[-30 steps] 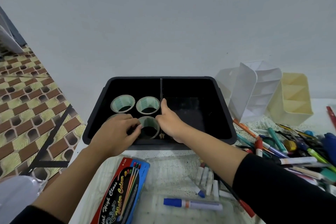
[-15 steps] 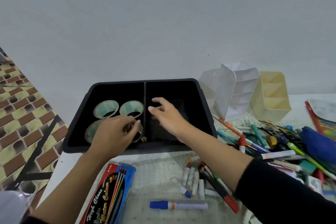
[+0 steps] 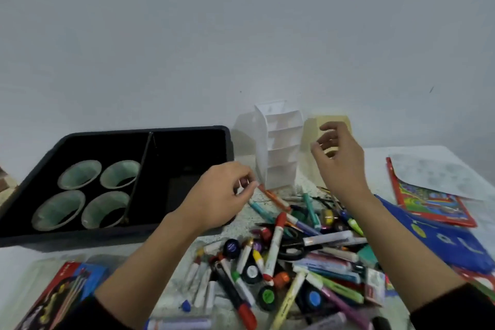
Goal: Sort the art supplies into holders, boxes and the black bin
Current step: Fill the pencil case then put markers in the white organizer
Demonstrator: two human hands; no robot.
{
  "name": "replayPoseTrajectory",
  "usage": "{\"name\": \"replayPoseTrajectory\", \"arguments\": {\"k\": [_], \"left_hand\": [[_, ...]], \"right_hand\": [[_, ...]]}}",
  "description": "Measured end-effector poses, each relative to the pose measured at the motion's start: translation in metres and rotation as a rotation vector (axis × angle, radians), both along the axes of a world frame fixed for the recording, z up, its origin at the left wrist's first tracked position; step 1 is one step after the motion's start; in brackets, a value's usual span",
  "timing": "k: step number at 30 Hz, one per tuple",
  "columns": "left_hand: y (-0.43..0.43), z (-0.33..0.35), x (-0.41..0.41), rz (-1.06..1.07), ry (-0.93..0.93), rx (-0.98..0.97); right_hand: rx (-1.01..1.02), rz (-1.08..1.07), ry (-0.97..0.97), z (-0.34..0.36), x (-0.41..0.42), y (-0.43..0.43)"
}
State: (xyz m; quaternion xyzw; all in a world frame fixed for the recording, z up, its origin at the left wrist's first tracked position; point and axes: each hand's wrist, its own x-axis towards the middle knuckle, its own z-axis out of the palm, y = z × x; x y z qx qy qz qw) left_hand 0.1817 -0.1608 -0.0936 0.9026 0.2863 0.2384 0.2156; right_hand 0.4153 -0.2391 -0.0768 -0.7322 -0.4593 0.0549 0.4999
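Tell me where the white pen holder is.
In the head view, the white pen holder stands right of centre, between the black bin and the yellow holder, beyond the left hand.

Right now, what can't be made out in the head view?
All head view.
Blurred: left hand; whether its fingers pinch anything, cannot tell.
Hidden: yellow holder compartments, behind right hand.
Cut off: pencil box, bottom edge; label blurred.
Too dark: black bin right compartment, partly behind left hand.
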Motion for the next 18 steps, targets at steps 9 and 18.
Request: {"name": "replayPoseTrajectory", "arguments": {"k": [9,18], "left_hand": [[-0.005,-0.052,0.090,-0.028,0.737,0.023],[-0.007,-0.065,0.101,-0.016,0.714,0.040]], "right_hand": [[-0.409,0.327,0.040,-0.020,0.035,0.052],[-0.462,0.430,0.032,-0.028,0.048,0.065]]}}
